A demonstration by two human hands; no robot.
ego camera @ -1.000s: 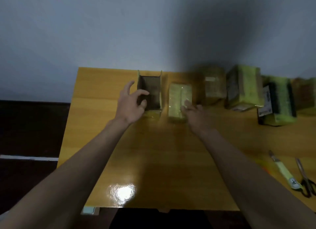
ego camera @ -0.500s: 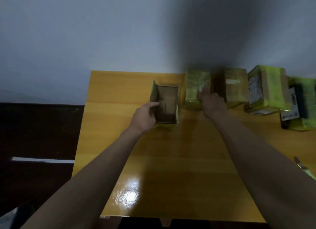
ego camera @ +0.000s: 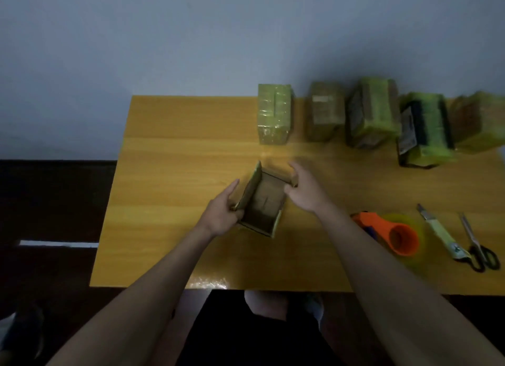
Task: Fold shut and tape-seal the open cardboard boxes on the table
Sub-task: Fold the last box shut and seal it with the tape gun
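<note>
Both hands sit on the open box (ego camera: 263,206) mid-table, left hand (ego camera: 222,215) gripping its tall left flap (ego camera: 249,186), right hand (ego camera: 306,186) holding the right wall, so it's dead between them, long axis running away and slightly right.

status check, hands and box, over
Left hand grips left flap; right hand grips right flap. Open box unsealed. Tape dispenser near right, untouched.

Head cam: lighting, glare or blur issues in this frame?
Head view: dim overall; glare patch on the table near edge; boxes at far right smeared; open box between the hands readable; wide-angle bends the table edges.
</note>
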